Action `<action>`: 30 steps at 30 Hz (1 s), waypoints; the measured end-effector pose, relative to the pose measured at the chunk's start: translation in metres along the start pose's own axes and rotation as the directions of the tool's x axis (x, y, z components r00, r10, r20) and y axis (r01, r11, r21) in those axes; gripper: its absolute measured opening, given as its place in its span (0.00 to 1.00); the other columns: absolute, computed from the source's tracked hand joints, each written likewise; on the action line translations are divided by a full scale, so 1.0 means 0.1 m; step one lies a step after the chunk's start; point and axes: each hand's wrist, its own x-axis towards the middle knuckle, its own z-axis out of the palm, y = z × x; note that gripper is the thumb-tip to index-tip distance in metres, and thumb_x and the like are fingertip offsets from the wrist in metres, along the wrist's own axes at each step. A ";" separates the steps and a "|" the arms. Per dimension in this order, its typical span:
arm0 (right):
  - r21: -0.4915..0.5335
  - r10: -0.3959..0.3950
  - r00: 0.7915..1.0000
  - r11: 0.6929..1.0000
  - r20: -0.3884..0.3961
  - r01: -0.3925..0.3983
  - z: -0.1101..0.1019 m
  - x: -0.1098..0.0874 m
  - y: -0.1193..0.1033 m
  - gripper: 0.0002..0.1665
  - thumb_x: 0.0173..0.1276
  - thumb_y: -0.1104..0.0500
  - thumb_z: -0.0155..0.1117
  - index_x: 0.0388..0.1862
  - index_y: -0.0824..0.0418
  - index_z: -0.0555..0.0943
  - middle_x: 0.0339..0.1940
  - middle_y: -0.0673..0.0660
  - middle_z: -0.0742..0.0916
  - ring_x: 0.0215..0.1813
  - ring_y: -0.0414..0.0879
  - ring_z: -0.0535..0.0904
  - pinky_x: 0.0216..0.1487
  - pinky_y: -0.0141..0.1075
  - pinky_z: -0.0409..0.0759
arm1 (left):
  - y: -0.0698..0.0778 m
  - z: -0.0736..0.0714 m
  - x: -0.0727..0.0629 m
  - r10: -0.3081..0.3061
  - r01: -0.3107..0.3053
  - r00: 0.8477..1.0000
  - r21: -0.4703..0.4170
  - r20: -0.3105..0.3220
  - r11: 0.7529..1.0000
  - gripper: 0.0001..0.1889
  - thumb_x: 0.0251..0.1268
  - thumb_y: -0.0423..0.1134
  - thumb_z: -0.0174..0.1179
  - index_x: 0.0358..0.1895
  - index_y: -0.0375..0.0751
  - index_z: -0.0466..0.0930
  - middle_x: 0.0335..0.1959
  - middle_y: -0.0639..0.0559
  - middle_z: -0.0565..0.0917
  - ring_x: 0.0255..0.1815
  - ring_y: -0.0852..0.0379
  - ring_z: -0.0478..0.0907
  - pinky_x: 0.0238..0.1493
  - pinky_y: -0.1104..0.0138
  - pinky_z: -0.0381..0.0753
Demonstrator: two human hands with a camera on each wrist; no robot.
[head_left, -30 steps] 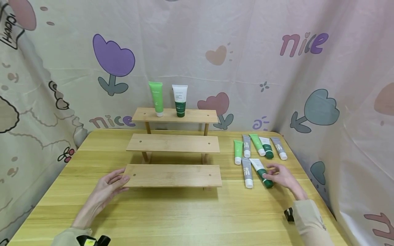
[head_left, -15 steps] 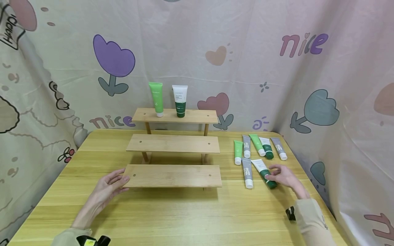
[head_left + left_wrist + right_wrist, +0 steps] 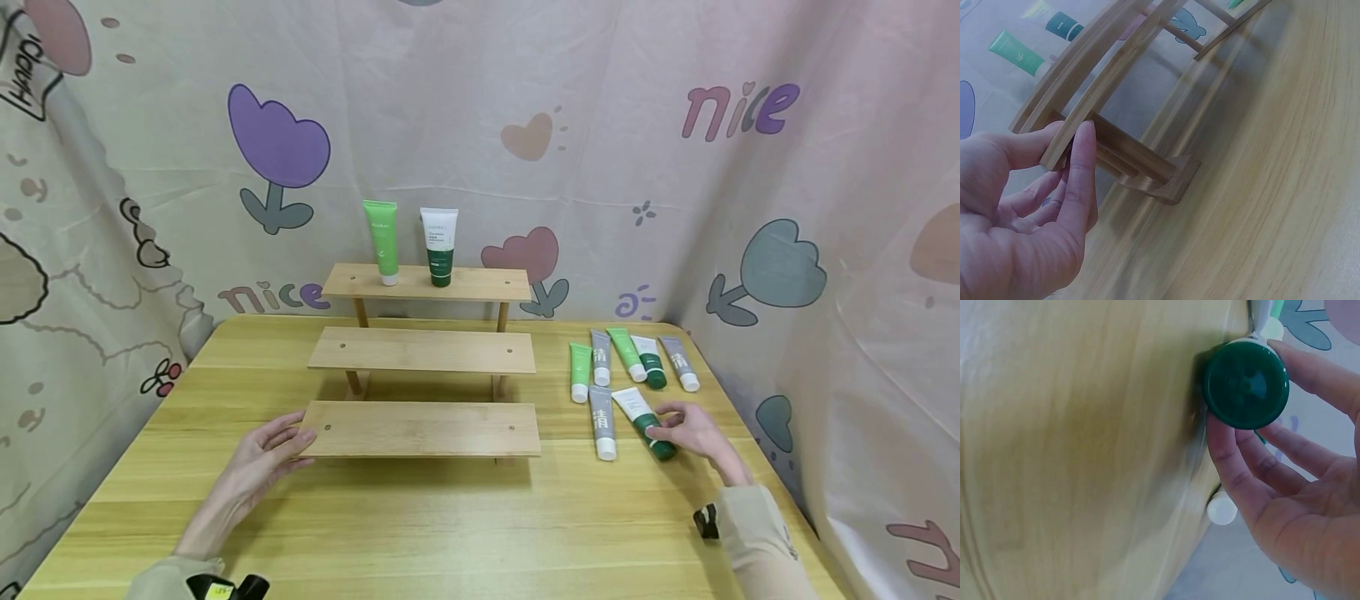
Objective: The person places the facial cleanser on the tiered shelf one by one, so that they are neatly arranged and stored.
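A three-tier wooden display shelf (image 3: 422, 429) stands mid-table. My left hand (image 3: 251, 471) pinches the left end of its lowest board; in the left wrist view the thumb lies on one face and fingers on the other. At the right, my right hand (image 3: 693, 435) holds a white and dark green squeeze tube (image 3: 637, 410) near its cap, thumb on one side and fingers on the other. The right wrist view shows the green cap (image 3: 1246, 384) end-on. The tube appears to lie at table level, slanted. A grey tube (image 3: 603, 423) lies just left of it.
On the top tier stand a light green tube (image 3: 385, 243) and a white and green tube (image 3: 440, 247), caps down. Behind the held tube lie several more, including a small green tube (image 3: 581, 371) and a grey tube (image 3: 679, 362). A printed curtain (image 3: 600, 167) hangs behind the table.
The right hand and the white and green tube have shifted slightly right, away from the grey tube, mostly in the first half second. The left hand and shelf have stayed put.
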 end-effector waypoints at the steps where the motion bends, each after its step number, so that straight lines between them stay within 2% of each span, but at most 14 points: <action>1: 0.007 0.003 1.000 1.000 -0.003 -0.003 0.00 0.00 0.01 0.37 0.58 0.49 0.77 0.56 0.75 0.78 0.43 0.70 0.87 0.44 0.55 0.84 0.38 0.36 0.83 | 0.00 0.00 0.00 0.001 -0.001 1.000 -0.001 -0.001 1.000 0.40 0.76 0.35 0.56 0.78 0.25 0.41 0.49 0.58 0.75 0.47 0.67 0.80 0.52 0.71 0.90; 11: 0.056 0.089 0.996 0.995 -0.029 -0.087 0.03 -0.02 -0.04 0.33 0.62 0.58 0.73 0.59 0.78 0.76 0.48 0.73 0.86 0.49 0.58 0.82 0.39 0.30 0.80 | 0.00 0.01 0.00 0.003 -0.003 1.000 0.009 -0.001 1.000 0.39 0.77 0.36 0.56 0.78 0.25 0.43 0.50 0.58 0.75 0.48 0.68 0.79 0.52 0.71 0.89; 19: 0.047 0.065 0.995 0.997 -0.082 -0.061 0.05 -0.04 -0.08 0.34 0.63 0.59 0.72 0.62 0.79 0.75 0.51 0.75 0.85 0.54 0.64 0.80 0.45 0.35 0.80 | 0.00 0.01 0.00 0.011 -0.011 1.000 -0.001 0.000 1.000 0.39 0.76 0.35 0.56 0.78 0.25 0.43 0.49 0.58 0.76 0.47 0.66 0.80 0.52 0.71 0.90; 30: 0.130 0.021 0.992 0.992 -0.122 -0.005 0.09 -0.01 -0.23 0.33 0.65 0.64 0.69 0.64 0.81 0.72 0.57 0.79 0.81 0.53 0.65 0.81 0.37 0.25 0.82 | 0.01 0.00 0.00 0.005 -0.005 1.000 0.009 -0.004 1.000 0.39 0.76 0.36 0.57 0.78 0.24 0.42 0.48 0.60 0.77 0.47 0.67 0.80 0.52 0.71 0.90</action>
